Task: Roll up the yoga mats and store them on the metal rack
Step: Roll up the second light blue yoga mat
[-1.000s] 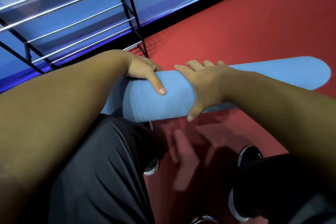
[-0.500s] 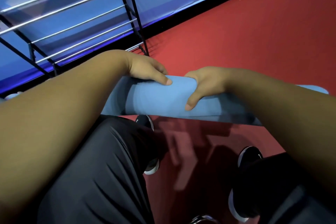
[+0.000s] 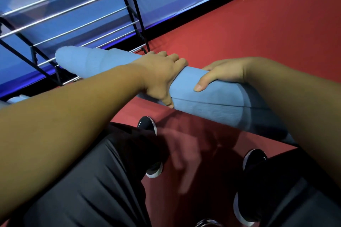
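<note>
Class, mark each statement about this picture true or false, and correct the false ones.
1. The left hand and the right hand both grip the blue mat. True.
2. The floor is green. False: the floor is red.
3. One end of the mat reaches toward the metal rack. True.
4. The mat lies unrolled, flat on the floor. False: it is rolled up and held in both hands.

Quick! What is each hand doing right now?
Left hand: grips the rolled blue yoga mat, fingers over the top, thumb on the near side.
Right hand: grips the same mat, right beside the left.
</note>
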The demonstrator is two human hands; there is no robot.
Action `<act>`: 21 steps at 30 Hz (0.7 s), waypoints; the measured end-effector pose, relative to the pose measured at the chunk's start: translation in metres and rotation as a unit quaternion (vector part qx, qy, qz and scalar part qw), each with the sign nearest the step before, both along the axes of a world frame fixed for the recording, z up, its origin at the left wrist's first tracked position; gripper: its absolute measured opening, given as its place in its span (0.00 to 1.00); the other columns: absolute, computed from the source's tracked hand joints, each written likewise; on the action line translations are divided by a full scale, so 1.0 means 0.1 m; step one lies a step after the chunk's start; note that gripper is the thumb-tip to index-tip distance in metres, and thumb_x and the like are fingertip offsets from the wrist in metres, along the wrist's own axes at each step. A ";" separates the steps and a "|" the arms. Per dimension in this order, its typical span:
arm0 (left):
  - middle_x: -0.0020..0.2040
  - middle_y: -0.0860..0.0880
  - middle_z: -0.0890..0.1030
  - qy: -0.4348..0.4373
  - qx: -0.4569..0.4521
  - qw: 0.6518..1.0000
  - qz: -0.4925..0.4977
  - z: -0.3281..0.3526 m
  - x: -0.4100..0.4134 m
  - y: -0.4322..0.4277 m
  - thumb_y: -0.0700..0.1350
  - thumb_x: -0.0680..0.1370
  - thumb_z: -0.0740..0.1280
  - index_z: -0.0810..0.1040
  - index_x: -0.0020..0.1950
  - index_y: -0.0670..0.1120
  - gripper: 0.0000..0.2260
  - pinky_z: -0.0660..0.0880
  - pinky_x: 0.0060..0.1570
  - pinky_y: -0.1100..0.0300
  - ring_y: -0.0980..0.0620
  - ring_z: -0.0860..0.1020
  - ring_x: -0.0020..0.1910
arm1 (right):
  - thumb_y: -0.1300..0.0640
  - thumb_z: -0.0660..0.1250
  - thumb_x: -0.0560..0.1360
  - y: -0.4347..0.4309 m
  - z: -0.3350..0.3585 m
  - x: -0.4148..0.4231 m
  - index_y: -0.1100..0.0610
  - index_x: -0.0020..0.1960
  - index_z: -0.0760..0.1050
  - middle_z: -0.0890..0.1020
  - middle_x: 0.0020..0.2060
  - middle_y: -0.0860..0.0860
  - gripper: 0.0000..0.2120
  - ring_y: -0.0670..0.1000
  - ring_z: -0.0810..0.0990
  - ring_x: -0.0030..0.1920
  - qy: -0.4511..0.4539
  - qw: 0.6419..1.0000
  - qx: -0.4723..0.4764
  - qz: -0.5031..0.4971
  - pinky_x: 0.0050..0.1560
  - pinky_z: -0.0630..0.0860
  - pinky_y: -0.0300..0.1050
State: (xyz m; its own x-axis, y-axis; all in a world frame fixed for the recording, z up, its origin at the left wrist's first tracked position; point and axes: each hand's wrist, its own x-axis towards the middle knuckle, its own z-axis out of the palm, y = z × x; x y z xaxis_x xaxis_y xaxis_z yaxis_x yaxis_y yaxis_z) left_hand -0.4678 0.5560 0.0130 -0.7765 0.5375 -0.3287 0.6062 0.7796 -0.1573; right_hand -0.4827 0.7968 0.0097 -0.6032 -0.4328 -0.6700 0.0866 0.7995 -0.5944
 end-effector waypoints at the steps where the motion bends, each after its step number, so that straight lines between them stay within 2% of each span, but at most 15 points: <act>1: 0.61 0.52 0.75 -0.015 0.009 1.000 0.012 -0.02 -0.01 -0.02 0.77 0.53 0.76 0.64 0.73 0.56 0.54 0.79 0.58 0.40 0.43 0.77 0.57 | 0.35 0.80 0.66 -0.01 -0.01 0.00 0.43 0.63 0.85 0.90 0.53 0.47 0.28 0.55 0.90 0.53 0.008 1.000 0.010 0.010 0.66 0.81 0.61; 3: 0.59 0.55 0.76 -0.061 0.020 0.997 0.048 -0.03 -0.06 -0.05 0.75 0.53 0.78 0.66 0.70 0.59 0.50 0.80 0.55 0.42 0.45 0.78 0.55 | 0.28 0.78 0.65 -0.06 0.00 0.00 0.41 0.63 0.84 0.89 0.54 0.43 0.31 0.50 0.89 0.53 0.047 0.998 0.035 0.036 0.66 0.80 0.56; 6: 0.56 0.57 0.80 -0.127 0.047 0.985 0.107 -0.07 -0.15 -0.12 0.73 0.49 0.81 0.69 0.65 0.62 0.47 0.81 0.54 0.45 0.49 0.80 0.52 | 0.24 0.74 0.67 -0.16 0.02 0.01 0.39 0.68 0.77 0.84 0.60 0.41 0.35 0.47 0.83 0.58 0.120 0.984 0.088 0.098 0.66 0.77 0.52; 9: 0.54 0.58 0.82 -0.178 0.086 0.967 0.159 -0.10 -0.25 -0.23 0.71 0.50 0.83 0.74 0.61 0.62 0.44 0.81 0.57 0.46 0.52 0.81 0.52 | 0.19 0.77 0.54 -0.27 -0.01 0.03 0.41 0.73 0.67 0.77 0.65 0.43 0.55 0.52 0.78 0.62 0.206 0.949 0.159 0.178 0.64 0.77 0.56; 12: 0.55 0.58 0.83 -0.209 0.108 0.954 0.187 -0.09 -0.28 -0.28 0.68 0.53 0.86 0.76 0.61 0.61 0.41 0.81 0.59 0.47 0.53 0.82 0.54 | 0.23 0.79 0.54 -0.35 -0.03 0.15 0.42 0.79 0.58 0.72 0.67 0.47 0.61 0.59 0.73 0.67 0.305 0.897 0.252 0.199 0.62 0.72 0.62; 14: 0.55 0.58 0.82 -0.217 0.100 0.953 0.187 -0.10 -0.27 -0.25 0.67 0.54 0.86 0.75 0.63 0.60 0.41 0.80 0.59 0.48 0.54 0.81 0.54 | 0.25 0.80 0.54 -0.39 -0.04 0.20 0.42 0.78 0.60 0.73 0.66 0.48 0.60 0.60 0.74 0.66 0.314 0.893 0.263 0.187 0.60 0.72 0.63; 18: 0.56 0.57 0.81 -0.227 0.095 0.951 0.185 -0.12 -0.28 -0.17 0.65 0.59 0.86 0.74 0.65 0.58 0.40 0.80 0.60 0.48 0.52 0.81 0.55 | 0.25 0.79 0.47 -0.30 -0.03 0.14 0.41 0.64 0.72 0.80 0.54 0.45 0.50 0.54 0.80 0.53 0.264 0.928 0.216 0.150 0.56 0.81 0.56; 20: 0.60 0.56 0.80 -0.235 0.118 0.948 0.181 -0.12 -0.29 -0.15 0.65 0.60 0.85 0.73 0.69 0.58 0.42 0.79 0.63 0.48 0.51 0.81 0.59 | 0.29 0.83 0.51 -0.20 0.02 0.09 0.40 0.62 0.75 0.83 0.51 0.43 0.44 0.51 0.82 0.50 0.237 0.946 0.185 0.124 0.55 0.82 0.53; 21: 0.62 0.56 0.80 -0.239 0.124 0.947 0.175 -0.12 -0.29 -0.13 0.67 0.59 0.85 0.71 0.72 0.58 0.46 0.79 0.65 0.48 0.51 0.80 0.60 | 0.32 0.85 0.53 -0.15 0.04 0.07 0.40 0.61 0.77 0.84 0.50 0.43 0.40 0.50 0.83 0.50 0.226 0.953 0.170 0.112 0.55 0.83 0.52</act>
